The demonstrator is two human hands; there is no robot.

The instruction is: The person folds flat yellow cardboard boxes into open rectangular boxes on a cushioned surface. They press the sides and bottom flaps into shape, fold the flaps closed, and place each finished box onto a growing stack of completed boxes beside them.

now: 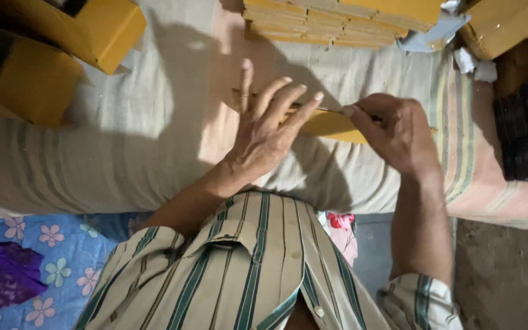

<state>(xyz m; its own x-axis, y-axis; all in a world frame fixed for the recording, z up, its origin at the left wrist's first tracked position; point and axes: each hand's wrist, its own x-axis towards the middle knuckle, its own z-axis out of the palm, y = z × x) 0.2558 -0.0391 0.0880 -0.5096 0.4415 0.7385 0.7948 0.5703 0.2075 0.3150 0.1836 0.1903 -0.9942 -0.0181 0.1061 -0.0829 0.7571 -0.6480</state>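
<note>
We see the flat yellow cardboard piece (pixel 331 125) lying on the striped cloth-covered bed (pixel 123 165), our left hand (pixel 264 131) spread flat on it, fingers released. Our right hand (pixel 395 131) is clenched on a thin dark tool (pixel 331 110) running along the cardboard's edge; we judge a slip could nick the left fingertips (pixel 316 96) just beside it.

The left hand (pixel 267 125) is open and lies flat, palm down. Its fingers (pixel 288 98) are spread and point toward one o'clock, and the thumb points to twelve o'clock. The left forearm is bare and comes up from seven o'clock. The right hand (pixel 395 131) is closed in a loose fist, with thumb and forefinger pinched together at its nine o'clock side. The right forearm rises almost straight from six o'clock. Both hands are near each other, not touching.
</note>
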